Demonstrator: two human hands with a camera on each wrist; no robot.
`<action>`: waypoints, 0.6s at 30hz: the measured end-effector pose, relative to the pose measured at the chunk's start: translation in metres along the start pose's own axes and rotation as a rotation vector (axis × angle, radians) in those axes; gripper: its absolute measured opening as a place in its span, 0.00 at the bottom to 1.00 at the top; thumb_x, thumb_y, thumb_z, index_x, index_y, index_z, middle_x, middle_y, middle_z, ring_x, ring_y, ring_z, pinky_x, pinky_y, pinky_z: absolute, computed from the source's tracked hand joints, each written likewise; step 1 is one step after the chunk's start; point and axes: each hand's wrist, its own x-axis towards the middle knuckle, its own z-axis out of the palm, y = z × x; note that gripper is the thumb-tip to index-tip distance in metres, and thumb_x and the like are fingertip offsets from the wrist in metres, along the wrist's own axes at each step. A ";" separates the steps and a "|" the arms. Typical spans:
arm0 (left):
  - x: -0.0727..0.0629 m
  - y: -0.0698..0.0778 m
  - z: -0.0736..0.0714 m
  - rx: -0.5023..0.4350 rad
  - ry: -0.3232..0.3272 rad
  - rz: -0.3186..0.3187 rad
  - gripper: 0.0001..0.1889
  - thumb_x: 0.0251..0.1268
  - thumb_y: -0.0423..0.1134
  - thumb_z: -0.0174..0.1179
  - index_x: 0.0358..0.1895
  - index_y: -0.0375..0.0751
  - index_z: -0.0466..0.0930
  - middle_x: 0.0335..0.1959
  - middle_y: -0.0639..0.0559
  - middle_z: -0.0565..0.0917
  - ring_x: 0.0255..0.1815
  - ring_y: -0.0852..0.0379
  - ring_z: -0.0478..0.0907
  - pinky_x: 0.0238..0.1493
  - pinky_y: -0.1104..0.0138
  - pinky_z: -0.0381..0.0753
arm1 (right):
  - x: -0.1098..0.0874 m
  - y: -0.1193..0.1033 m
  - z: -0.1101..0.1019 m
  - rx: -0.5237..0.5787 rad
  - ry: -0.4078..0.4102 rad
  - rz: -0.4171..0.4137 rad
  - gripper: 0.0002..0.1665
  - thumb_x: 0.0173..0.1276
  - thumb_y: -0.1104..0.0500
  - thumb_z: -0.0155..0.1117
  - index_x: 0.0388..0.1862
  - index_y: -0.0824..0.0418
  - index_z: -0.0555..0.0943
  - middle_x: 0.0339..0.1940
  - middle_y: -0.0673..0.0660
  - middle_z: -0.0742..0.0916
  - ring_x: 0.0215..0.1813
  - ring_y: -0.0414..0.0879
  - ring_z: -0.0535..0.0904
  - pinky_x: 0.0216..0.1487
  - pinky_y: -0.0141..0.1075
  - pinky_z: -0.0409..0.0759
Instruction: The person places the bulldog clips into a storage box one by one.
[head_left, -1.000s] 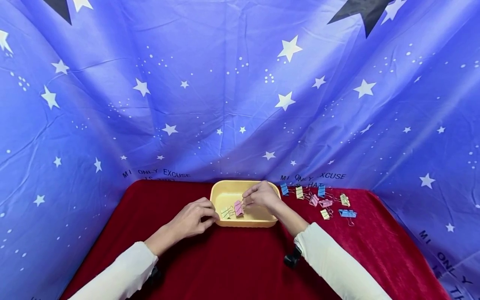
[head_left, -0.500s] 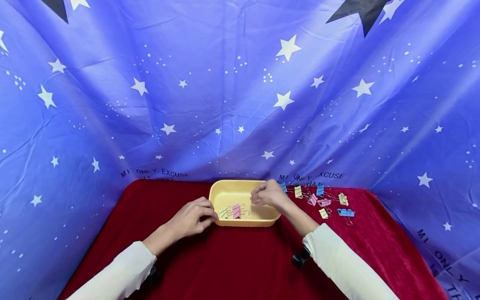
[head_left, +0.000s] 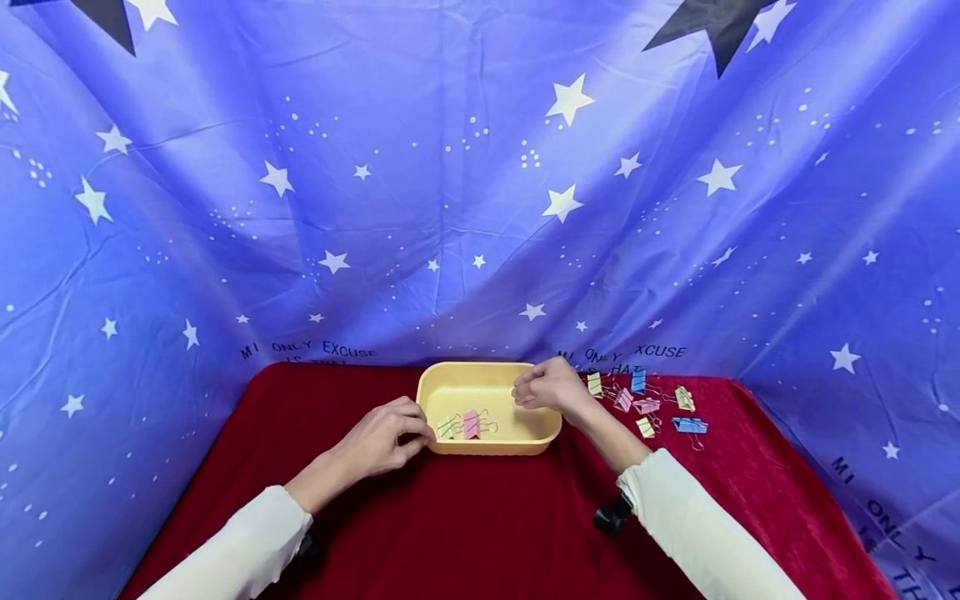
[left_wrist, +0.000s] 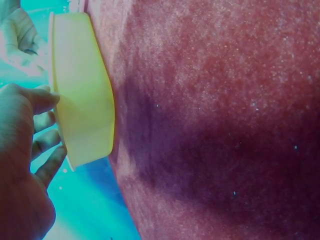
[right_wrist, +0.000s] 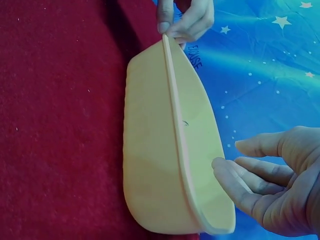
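Pinching the yellow tray (head_left: 491, 448) with the left hand (head_left: 388, 435); hovering the relaxed, empty right hand (head_left: 553, 388) over its right end.

Showing a pink clip (head_left: 471, 424) and pale green clip (head_left: 446, 427) inside, at near left; probably handling light and springy-stiff, gripping best by wire handles (head_left: 487, 427).

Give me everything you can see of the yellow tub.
The yellow tub is a shallow, open-topped rectangle with rounded corners, smooth-looking walls and a thin rim; it looks like plastic. It stands upright on the red cloth, near the far edge, one long side facing the person. A pink clip and a pale clip lie inside, toward the near left corner. The left hand pinches its rim at that corner. The right hand is at the right end; whether it touches is unclear.
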 end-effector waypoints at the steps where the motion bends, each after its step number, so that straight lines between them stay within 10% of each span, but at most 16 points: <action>1: 0.000 0.000 0.000 -0.001 0.000 0.000 0.08 0.65 0.30 0.77 0.41 0.49 0.97 0.40 0.56 0.91 0.46 0.58 0.84 0.51 0.64 0.89 | 0.000 0.000 -0.002 0.003 0.002 -0.003 0.20 0.68 0.73 0.74 0.58 0.80 0.87 0.53 0.74 0.94 0.46 0.56 0.97 0.56 0.45 0.95; 18: 0.000 0.000 0.000 -0.001 -0.003 -0.015 0.09 0.64 0.29 0.77 0.41 0.50 0.97 0.39 0.58 0.91 0.46 0.59 0.83 0.52 0.64 0.89 | 0.009 0.000 -0.041 -0.012 0.087 -0.019 0.18 0.75 0.71 0.69 0.59 0.81 0.87 0.53 0.75 0.94 0.48 0.54 0.96 0.59 0.46 0.95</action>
